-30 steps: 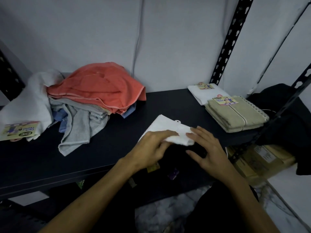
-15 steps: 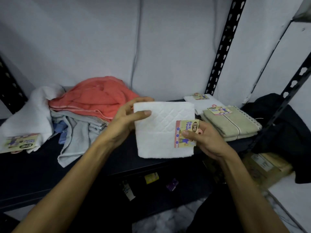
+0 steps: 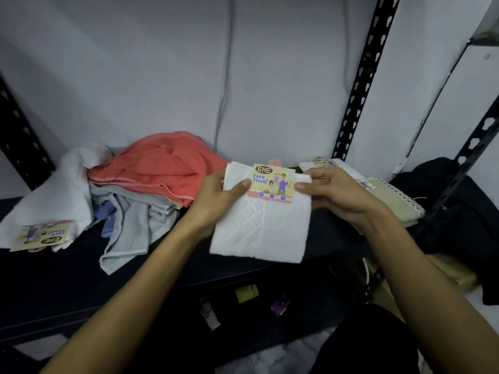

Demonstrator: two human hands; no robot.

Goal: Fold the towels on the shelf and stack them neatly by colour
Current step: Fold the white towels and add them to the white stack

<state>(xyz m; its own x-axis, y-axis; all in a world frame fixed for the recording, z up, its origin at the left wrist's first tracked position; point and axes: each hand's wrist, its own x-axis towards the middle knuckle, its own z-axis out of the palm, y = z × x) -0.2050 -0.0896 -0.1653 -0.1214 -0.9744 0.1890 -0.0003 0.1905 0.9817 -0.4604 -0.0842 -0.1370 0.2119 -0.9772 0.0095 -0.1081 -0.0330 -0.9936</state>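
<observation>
Dark metal shelving (image 3: 48, 279) against a pale wall holds everything in play. Nearest, both hands lift a folded white face towel (image 3: 259, 228) clear of the shelf: the left hand (image 3: 216, 197) pinches its upper left corner, thumb on the front, and the right hand (image 3: 332, 195) pinches the upper right edge, thumb beside the printed card label (image 3: 272, 183) at the top. This towel looks folded and ready to go on a pile.

Behind the right hand lie a folded beige towel stack (image 3: 397, 201) and, further back, a folded white towel (image 3: 343, 166), so the matching pile probably sits there, partly hidden by the hand.

To the left remains the unfolded heap: a grey towel (image 3: 127, 233), something blue (image 3: 108, 214) beneath it, a coral towel (image 3: 162, 168) on top, and a loose white towel (image 3: 54, 201) with its own label. Most of the folding appears still ahead. A dark cloth bundle (image 3: 459, 211) crowds the right end.
</observation>
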